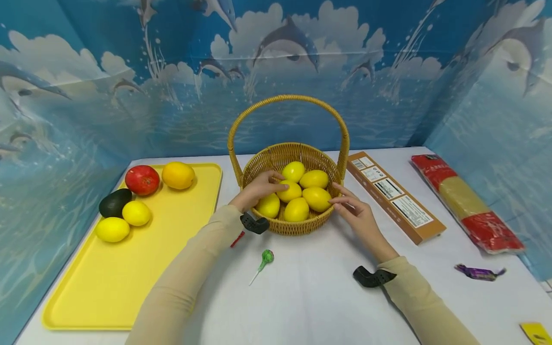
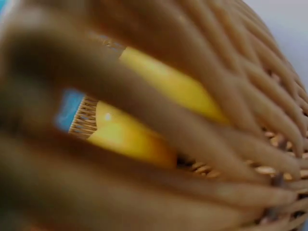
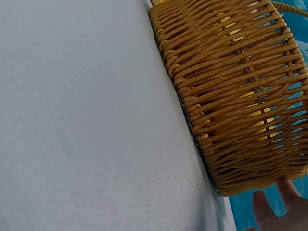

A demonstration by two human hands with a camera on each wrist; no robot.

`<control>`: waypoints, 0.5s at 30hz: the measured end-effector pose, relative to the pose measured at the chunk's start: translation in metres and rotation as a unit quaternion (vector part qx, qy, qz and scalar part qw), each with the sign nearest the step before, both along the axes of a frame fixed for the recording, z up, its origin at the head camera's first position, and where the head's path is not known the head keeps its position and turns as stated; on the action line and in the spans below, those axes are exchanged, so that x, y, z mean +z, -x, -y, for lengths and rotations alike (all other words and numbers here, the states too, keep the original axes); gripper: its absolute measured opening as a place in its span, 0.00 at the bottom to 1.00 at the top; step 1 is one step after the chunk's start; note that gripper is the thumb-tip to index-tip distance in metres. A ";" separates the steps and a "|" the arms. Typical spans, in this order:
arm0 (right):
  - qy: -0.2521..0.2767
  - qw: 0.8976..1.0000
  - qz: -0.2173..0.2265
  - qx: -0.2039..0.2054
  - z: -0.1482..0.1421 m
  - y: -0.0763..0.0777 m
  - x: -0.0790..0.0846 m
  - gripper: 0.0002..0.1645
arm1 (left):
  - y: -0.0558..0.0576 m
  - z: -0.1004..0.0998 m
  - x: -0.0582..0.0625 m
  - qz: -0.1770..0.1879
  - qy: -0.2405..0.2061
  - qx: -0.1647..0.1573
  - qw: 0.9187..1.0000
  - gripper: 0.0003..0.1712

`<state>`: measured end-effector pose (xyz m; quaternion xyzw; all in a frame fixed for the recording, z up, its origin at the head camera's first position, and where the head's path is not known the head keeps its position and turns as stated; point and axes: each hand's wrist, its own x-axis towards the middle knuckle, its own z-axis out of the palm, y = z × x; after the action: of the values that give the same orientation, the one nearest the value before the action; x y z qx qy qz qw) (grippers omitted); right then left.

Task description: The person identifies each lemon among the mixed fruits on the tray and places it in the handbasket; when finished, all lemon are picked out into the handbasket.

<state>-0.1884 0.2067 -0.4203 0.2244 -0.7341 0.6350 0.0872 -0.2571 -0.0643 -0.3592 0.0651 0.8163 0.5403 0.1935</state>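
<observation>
Head cam bright, soft shadows; L-wrist v. blurry, R-wrist dimmer.

The person is wearing a plain beige garment with long, close-fitting sleeves. In the head view, the left sleeve (image 1: 191, 261) is showing towards seven o'clock, creasing along the forearm; the right sleeve (image 1: 420, 292) is showing between four and five o'clock. Near each cuff a matte black, curved device is sitting, the left device (image 1: 254, 224) and the right device (image 1: 366, 278) both ending roundly. The hands (image 1: 258, 190) (image 1: 355, 213) are emerging bare.
</observation>
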 end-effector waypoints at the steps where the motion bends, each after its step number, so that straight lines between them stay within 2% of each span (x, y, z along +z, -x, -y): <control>1: 0.003 1.000 0.000 0.000 -0.001 0.002 -0.002 0.10 | -0.001 0.000 0.001 0.008 0.010 -0.011 1.000 0.25; 3: 0.006 1.000 0.002 -0.004 0.002 -0.002 0.005 0.10 | -0.003 -0.001 0.004 0.028 0.029 -0.026 0.999 0.28; 7: 0.002 1.000 0.004 -0.007 0.005 -0.010 0.017 0.10 | -0.007 -0.002 0.007 0.065 0.037 -0.048 0.996 0.35; 9: 0.007 1.000 0.004 -0.005 0.004 -0.008 0.015 0.10 | -0.008 -0.002 0.008 0.070 0.041 -0.061 0.995 0.37; 12: 0.018 1.000 0.003 -0.001 0.001 -0.001 0.005 0.10 | -0.010 0.000 0.014 0.057 0.064 -0.077 0.993 0.39; 15: 0.022 1.000 0.008 -0.004 0.000 0.003 -0.002 0.10 | -0.018 0.006 0.025 0.010 0.081 -0.094 0.992 0.39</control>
<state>-0.1912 0.2068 -0.4221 0.2140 -0.7215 0.6525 0.0887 -0.2391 -0.0707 -0.3343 0.1200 0.8458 0.4525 0.2559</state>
